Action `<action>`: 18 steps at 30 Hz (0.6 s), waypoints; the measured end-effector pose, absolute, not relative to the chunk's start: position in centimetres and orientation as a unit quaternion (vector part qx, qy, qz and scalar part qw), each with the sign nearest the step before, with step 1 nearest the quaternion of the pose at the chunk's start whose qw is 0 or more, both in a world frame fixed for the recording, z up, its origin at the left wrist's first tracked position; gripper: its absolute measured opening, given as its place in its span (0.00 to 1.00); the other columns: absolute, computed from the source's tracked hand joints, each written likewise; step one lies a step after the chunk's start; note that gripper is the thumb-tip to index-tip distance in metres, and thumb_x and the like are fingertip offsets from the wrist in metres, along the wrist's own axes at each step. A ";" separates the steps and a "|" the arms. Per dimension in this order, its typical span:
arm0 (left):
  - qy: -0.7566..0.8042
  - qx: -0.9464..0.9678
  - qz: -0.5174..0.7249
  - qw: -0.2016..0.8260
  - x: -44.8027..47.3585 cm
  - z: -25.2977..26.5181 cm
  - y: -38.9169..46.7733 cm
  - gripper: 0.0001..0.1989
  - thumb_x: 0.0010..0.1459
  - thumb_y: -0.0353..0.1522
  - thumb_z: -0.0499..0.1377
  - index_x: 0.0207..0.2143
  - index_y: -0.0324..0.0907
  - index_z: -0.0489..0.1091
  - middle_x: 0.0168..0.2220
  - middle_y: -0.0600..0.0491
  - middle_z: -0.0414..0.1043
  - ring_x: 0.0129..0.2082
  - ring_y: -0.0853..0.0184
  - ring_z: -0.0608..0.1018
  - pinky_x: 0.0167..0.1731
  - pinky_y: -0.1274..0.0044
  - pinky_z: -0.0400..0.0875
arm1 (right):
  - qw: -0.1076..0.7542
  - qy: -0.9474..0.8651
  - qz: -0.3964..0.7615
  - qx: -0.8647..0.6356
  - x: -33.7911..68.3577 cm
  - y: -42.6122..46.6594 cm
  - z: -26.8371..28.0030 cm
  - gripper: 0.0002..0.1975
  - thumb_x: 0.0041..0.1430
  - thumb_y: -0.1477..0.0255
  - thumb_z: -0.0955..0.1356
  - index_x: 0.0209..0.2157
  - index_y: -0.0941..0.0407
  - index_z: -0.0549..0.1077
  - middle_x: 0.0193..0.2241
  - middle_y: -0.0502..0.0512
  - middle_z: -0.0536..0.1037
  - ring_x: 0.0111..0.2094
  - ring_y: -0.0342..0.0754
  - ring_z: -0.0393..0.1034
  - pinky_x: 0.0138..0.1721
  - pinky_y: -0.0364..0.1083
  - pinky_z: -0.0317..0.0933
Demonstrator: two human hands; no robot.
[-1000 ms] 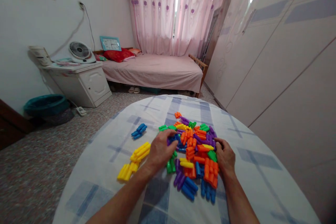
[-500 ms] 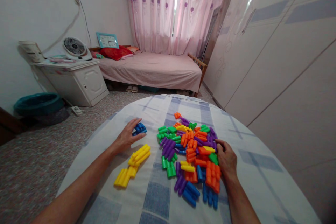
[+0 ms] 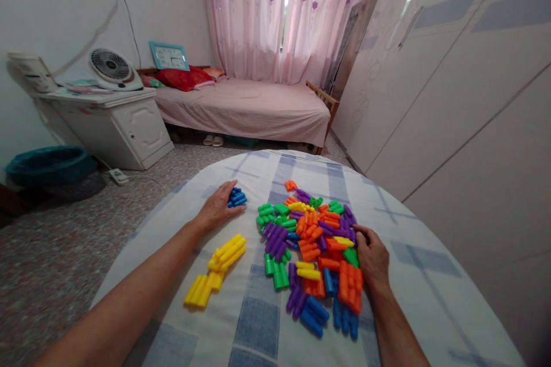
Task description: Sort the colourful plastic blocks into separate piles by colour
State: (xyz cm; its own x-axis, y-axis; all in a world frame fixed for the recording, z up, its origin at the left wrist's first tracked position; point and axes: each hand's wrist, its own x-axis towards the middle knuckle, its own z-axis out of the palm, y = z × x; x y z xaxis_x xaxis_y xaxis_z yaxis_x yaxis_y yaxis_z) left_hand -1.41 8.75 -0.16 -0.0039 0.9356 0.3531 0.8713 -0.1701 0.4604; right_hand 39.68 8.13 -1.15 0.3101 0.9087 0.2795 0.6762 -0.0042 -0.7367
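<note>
My left hand (image 3: 217,208) is cupped round a small cluster of blue plastic building blocks (image 3: 237,198) on the left of the table, thumb on the near side and fingers on the far side. Nearer to me lie joined yellow blocks (image 3: 227,252), clear of that hand. My right hand (image 3: 373,255) rests at the right edge of a mixed heap, its fingers curled in beside purple blocks (image 3: 349,219) and a green block (image 3: 350,256). Whether anything is inside those curled fingers is hidden. Orange blocks (image 3: 350,287) lie just left of the right wrist.
A checked cloth (image 3: 253,321) covers the round-edged table. The heap holds more purple blocks (image 3: 275,239), green blocks (image 3: 278,272) and blue blocks (image 3: 314,316). Beyond stand a bed (image 3: 258,103), a white cabinet (image 3: 142,132) with a fan (image 3: 111,66), and a wardrobe (image 3: 451,114).
My left hand and the blue blocks have shifted forward and slightly right across the cloth. The right hand stays at the heap's edge. My view has tilted a little.
</note>
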 end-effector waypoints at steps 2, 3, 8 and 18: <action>0.658 0.688 0.304 0.007 -0.4 0.9 8.4 0.36 0.50 0.42 0.61 0.59 0.37 0.56 0.58 0.39 0.59 0.59 0.53 0.62 0.58 0.60 0.57 | 0.415 -0.570 0.140 -0.695 39.8 8.2 -1.2 0.22 0.51 0.61 0.58 0.38 0.56 0.76 0.37 0.59 0.77 0.35 0.52 0.69 0.39 0.48 0.59; 0.658 0.684 0.315 -0.018 0.6 1.6 7.9 0.33 0.52 0.41 0.59 0.57 0.37 0.58 0.57 0.40 0.61 0.58 0.53 0.63 0.57 0.60 0.57 | 0.414 -0.569 0.140 -0.696 39.8 8.3 -1.3 0.22 0.51 0.61 0.58 0.39 0.56 0.76 0.37 0.59 0.77 0.35 0.52 0.69 0.39 0.48 0.59; 0.516 0.809 0.281 0.027 7.8 4.6 4.2 0.11 0.58 0.36 0.55 0.42 0.42 0.70 0.40 0.50 0.73 0.43 0.63 0.72 0.46 0.71 0.67 | 0.418 -0.571 0.142 -0.692 39.9 8.3 -1.4 0.23 0.51 0.61 0.57 0.39 0.57 0.75 0.38 0.59 0.77 0.36 0.52 0.69 0.40 0.48 0.59; 0.569 0.805 0.167 -0.031 15.9 3.3 3.3 0.04 0.51 0.31 0.59 0.30 0.40 0.71 0.36 0.48 0.69 0.42 0.59 0.68 0.44 0.67 0.64 | 0.421 -0.569 0.153 -0.689 39.8 8.2 -1.4 0.21 0.51 0.62 0.58 0.39 0.56 0.75 0.39 0.59 0.77 0.39 0.52 0.69 0.42 0.48 0.59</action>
State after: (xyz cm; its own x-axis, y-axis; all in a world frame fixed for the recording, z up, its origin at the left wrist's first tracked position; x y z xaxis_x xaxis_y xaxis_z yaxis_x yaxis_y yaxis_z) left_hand 15.92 3.27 3.33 0.2965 0.9052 0.3045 0.9261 -0.3504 0.1397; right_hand 39.83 8.21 -1.45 0.3054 0.9136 0.2684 0.6558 0.0026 -0.7549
